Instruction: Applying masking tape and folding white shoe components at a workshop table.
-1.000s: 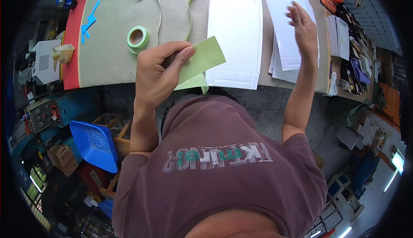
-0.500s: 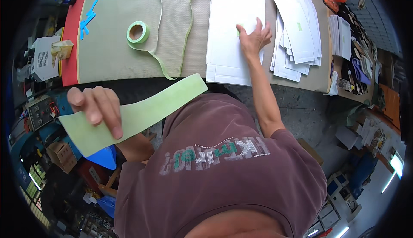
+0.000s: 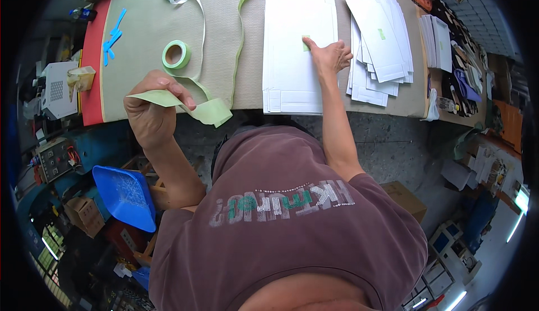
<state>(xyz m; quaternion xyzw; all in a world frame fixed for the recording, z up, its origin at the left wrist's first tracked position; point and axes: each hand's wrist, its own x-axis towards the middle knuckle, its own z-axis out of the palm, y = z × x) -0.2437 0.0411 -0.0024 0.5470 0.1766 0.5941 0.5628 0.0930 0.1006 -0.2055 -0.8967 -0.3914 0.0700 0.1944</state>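
Observation:
A limp strip of pale green tape (image 3: 212,112) is pinched in my left hand (image 3: 150,106), above the table's near left edge. Its free end curls to the right. My right hand (image 3: 332,58) rests on a stack of white flat cardboard pieces (image 3: 292,80). The thumb stretches to a small green tape piece (image 3: 306,42) on the top sheet, while the fingers reach the stack's right edge. Beside it lies a fanned pile of similar white pieces (image 3: 387,58), its top one also bearing a green patch. A roll of green tape (image 3: 186,56) sits left of centre.
Green and white ribbon (image 3: 236,58) trails across the table (image 3: 140,35). A blue clip-like tool (image 3: 112,40) lies near the red left edge. More white pieces (image 3: 437,41) stand at right. A blue dustpan-like tray (image 3: 123,198) is below left, with a cardboard box (image 3: 404,198) at lower right.
My left hand has lifted and turned over toward the table, folding the strip, which was stretched out flat before. My right thumb has shifted slightly on the white stack.

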